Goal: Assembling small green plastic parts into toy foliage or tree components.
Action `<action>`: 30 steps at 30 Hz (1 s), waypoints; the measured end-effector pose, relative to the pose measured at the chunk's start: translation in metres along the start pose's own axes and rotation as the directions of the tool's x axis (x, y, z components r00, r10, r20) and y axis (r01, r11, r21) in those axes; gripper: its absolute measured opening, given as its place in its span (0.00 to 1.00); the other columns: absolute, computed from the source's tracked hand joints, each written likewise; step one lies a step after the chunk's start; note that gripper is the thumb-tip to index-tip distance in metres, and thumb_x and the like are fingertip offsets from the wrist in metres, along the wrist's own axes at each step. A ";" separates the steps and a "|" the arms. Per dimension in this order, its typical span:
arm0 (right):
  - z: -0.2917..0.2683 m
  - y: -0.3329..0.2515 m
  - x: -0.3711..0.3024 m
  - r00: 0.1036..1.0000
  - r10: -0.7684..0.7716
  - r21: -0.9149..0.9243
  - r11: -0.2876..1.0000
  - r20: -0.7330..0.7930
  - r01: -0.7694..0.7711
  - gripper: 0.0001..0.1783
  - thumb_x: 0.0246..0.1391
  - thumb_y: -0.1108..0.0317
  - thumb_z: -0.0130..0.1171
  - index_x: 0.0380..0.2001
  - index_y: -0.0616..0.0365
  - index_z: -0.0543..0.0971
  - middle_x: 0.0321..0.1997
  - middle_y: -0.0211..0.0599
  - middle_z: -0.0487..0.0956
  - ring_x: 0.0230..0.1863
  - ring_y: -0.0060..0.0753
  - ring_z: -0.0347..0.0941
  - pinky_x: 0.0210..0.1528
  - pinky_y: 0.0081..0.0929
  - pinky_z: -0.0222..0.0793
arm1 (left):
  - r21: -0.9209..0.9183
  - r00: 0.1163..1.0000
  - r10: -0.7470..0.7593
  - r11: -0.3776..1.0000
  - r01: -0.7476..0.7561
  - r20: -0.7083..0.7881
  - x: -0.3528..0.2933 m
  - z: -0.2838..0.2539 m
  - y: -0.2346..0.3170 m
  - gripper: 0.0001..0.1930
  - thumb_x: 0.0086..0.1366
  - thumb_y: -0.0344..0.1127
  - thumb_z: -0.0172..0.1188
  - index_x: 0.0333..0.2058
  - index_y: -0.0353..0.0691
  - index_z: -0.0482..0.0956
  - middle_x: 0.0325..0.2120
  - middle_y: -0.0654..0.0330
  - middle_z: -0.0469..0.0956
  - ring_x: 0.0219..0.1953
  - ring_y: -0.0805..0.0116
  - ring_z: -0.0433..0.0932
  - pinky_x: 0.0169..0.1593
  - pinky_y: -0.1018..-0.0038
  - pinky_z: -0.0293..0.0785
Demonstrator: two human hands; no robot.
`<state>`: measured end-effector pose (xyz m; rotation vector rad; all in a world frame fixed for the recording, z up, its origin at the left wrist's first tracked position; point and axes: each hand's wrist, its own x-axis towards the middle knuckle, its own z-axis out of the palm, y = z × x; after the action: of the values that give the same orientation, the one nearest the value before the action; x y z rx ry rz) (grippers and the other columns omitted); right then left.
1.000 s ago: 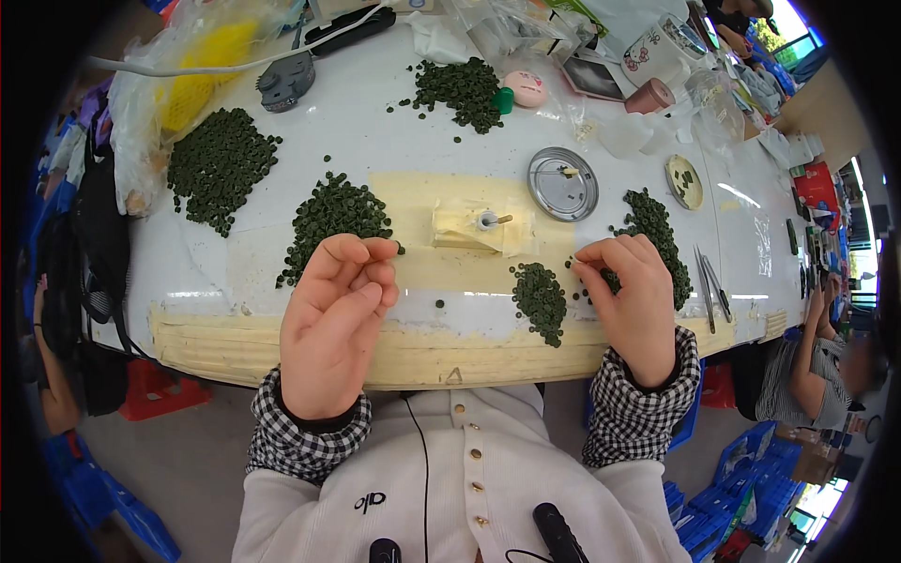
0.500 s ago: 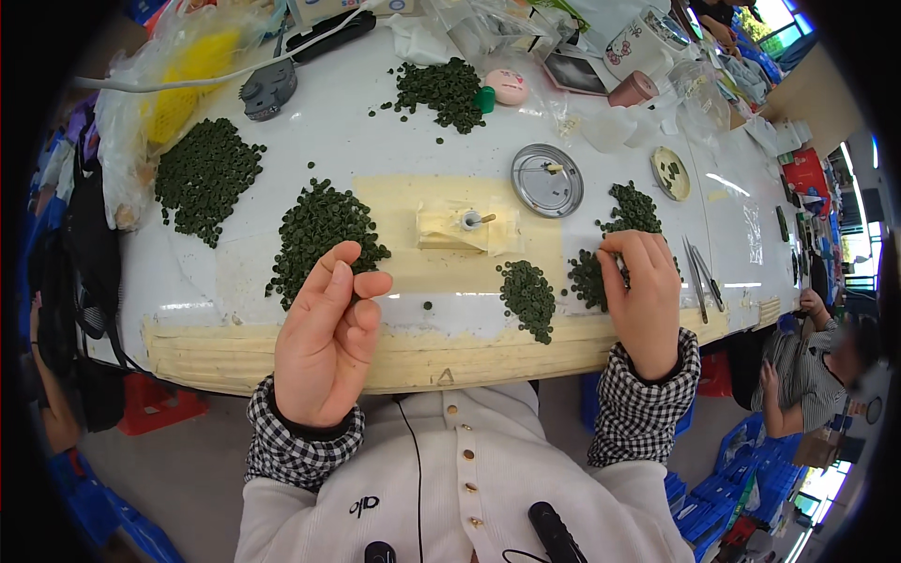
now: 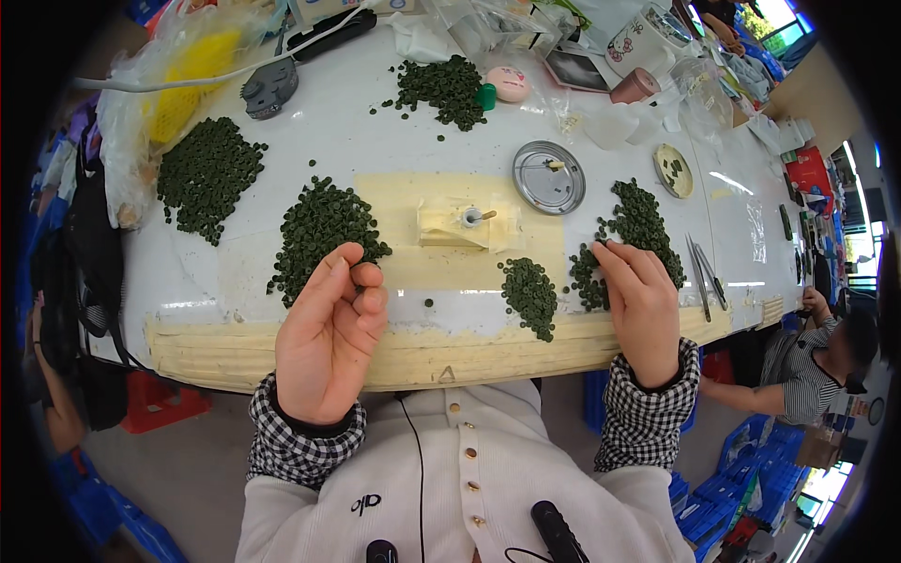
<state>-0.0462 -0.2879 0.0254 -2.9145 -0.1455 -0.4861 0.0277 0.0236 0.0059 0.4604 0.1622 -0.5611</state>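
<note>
Bare left hand [image 3: 328, 347]: thumb and forefinger tips close together; anything pinched there too small to tell. Bare right hand [image 3: 646, 314] hides part of the heap of small dark-green discs [image 3: 648, 220]; fingertip contents unclear. Yellow mesh bundle [image 3: 195, 84] partly obscured behind crinkled clear plastic. Rounded black device [image 3: 382, 552] cut off by lower edge.

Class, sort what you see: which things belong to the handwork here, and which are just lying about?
Likely belonging: small green pieces heaped beside the right hand; green heap beyond the left hand; taped block.

Seemingly lying about: pink round object; white mug; yellow mesh.
</note>
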 end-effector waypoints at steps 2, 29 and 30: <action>0.000 0.002 0.003 1.000 0.018 -0.002 1.000 -0.023 -0.018 0.15 0.47 0.81 0.60 0.41 0.62 0.80 0.39 0.42 0.79 0.39 0.44 0.75 0.40 0.35 0.74 | 0.000 1.000 -0.009 1.000 0.009 0.009 0.000 0.000 0.000 0.11 0.74 0.32 0.44 0.49 0.35 0.71 0.37 0.56 0.78 0.37 0.70 0.76 0.42 0.77 0.76; 0.007 -0.021 0.012 0.858 0.250 0.784 -0.572 0.448 -0.243 0.15 0.66 0.70 0.52 0.53 0.64 0.73 0.38 0.30 0.77 0.35 0.17 0.68 0.33 0.11 0.65 | 0.279 0.982 -0.178 0.948 0.155 0.060 0.000 0.005 -0.007 0.10 0.72 0.32 0.51 0.46 0.34 0.75 0.36 0.55 0.82 0.30 0.80 0.79 0.32 0.87 0.76; 0.009 -0.027 0.008 0.868 0.180 0.771 -0.564 0.464 -0.295 0.14 0.66 0.70 0.52 0.52 0.65 0.74 0.39 0.31 0.78 0.37 0.17 0.71 0.35 0.12 0.66 | 0.335 0.977 -0.206 0.926 0.175 0.057 0.001 0.007 -0.008 0.09 0.72 0.33 0.52 0.44 0.34 0.76 0.34 0.56 0.82 0.28 0.80 0.78 0.30 0.87 0.75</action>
<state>-0.0391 -0.2591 0.0244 -0.8192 0.1764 0.0455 0.0241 0.0137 0.0083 0.7474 0.0238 -0.8052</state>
